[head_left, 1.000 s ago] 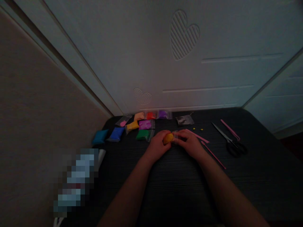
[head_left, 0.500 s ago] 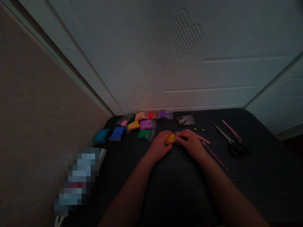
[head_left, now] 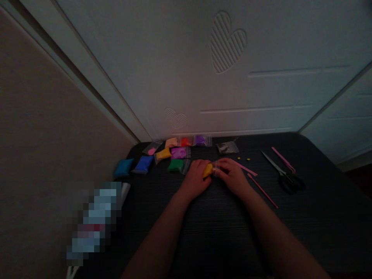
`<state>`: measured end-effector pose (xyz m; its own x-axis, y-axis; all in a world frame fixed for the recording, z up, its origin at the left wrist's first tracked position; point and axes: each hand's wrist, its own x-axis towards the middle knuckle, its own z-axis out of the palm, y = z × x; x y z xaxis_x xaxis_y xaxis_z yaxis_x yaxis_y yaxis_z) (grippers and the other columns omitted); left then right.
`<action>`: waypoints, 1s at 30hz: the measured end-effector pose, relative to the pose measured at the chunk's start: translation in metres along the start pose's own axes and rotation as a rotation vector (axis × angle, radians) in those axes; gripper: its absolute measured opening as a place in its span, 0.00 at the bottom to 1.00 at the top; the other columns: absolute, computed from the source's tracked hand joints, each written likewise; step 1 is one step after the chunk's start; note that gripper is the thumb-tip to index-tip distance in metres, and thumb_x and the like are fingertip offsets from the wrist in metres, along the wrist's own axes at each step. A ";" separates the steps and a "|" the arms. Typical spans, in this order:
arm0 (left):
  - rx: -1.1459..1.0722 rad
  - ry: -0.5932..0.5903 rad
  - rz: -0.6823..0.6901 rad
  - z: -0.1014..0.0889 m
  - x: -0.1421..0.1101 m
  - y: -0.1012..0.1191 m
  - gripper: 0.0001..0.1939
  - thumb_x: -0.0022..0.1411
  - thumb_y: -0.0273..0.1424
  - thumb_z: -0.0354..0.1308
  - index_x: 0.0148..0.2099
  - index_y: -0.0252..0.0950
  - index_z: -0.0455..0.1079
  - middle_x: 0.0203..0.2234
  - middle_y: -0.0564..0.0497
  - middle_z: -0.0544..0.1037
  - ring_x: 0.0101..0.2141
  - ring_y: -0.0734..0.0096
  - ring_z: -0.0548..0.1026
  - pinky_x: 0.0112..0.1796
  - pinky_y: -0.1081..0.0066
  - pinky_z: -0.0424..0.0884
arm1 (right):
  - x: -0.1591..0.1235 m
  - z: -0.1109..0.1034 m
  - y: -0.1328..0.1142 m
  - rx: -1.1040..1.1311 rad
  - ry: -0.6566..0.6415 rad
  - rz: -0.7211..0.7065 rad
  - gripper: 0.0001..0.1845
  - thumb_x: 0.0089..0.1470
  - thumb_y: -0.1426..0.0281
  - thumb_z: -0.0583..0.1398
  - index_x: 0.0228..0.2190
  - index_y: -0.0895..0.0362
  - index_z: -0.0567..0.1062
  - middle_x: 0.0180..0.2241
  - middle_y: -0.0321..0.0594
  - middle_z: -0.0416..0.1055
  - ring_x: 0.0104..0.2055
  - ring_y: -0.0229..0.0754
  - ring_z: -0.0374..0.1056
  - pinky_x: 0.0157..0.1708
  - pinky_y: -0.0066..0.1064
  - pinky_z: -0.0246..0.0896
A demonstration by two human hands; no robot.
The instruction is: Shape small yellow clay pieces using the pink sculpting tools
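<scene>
Between both hands [head_left: 195, 179] [head_left: 234, 177] is a yellow packet [head_left: 207, 170].

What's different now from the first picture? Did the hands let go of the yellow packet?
No, nothing was let go or newly picked up. The left hand and right hand still hold the yellow packet, with no clear move. The scissors and green packet stayed put too.
</scene>
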<state>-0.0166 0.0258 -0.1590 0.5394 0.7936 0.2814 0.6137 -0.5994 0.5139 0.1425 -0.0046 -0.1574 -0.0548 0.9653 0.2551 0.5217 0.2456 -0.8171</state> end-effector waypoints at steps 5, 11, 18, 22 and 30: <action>0.106 -0.030 -0.042 0.003 0.002 -0.004 0.12 0.50 0.26 0.52 0.40 0.35 0.61 0.34 0.48 0.68 0.37 0.63 0.64 0.39 0.65 0.64 | -0.001 0.001 -0.002 0.007 -0.037 -0.019 0.11 0.50 0.67 0.56 0.36 0.51 0.74 0.37 0.38 0.67 0.40 0.40 0.64 0.42 0.33 0.58; 0.118 -0.043 0.010 0.003 0.002 -0.006 0.11 0.52 0.24 0.51 0.41 0.35 0.61 0.35 0.48 0.68 0.38 0.65 0.64 0.40 0.66 0.63 | -0.002 0.004 -0.002 0.020 -0.007 -0.010 0.12 0.50 0.68 0.56 0.38 0.52 0.73 0.40 0.40 0.65 0.43 0.40 0.62 0.45 0.33 0.56; 0.134 -0.042 0.015 0.001 0.000 -0.004 0.09 0.52 0.25 0.52 0.39 0.36 0.62 0.34 0.49 0.68 0.38 0.65 0.64 0.39 0.66 0.64 | -0.002 0.002 -0.002 0.056 -0.039 0.015 0.11 0.49 0.66 0.57 0.36 0.52 0.74 0.36 0.39 0.68 0.38 0.40 0.65 0.39 0.32 0.59; 0.140 -0.040 0.021 0.001 0.000 -0.004 0.09 0.52 0.24 0.52 0.38 0.35 0.62 0.33 0.49 0.68 0.38 0.64 0.64 0.39 0.66 0.63 | -0.001 0.000 0.000 0.074 -0.059 0.021 0.11 0.49 0.68 0.57 0.36 0.51 0.74 0.36 0.39 0.68 0.38 0.40 0.65 0.40 0.33 0.59; 0.125 -0.049 0.002 0.002 0.000 -0.007 0.08 0.52 0.24 0.51 0.37 0.36 0.63 0.32 0.49 0.68 0.36 0.65 0.65 0.38 0.66 0.63 | -0.001 -0.001 0.000 0.102 -0.121 0.018 0.11 0.46 0.68 0.59 0.35 0.53 0.75 0.36 0.39 0.69 0.39 0.40 0.65 0.40 0.33 0.59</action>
<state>-0.0197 0.0294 -0.1643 0.5669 0.7878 0.2408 0.6775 -0.6121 0.4078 0.1432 -0.0060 -0.1569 -0.1512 0.9718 0.1807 0.4348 0.2295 -0.8708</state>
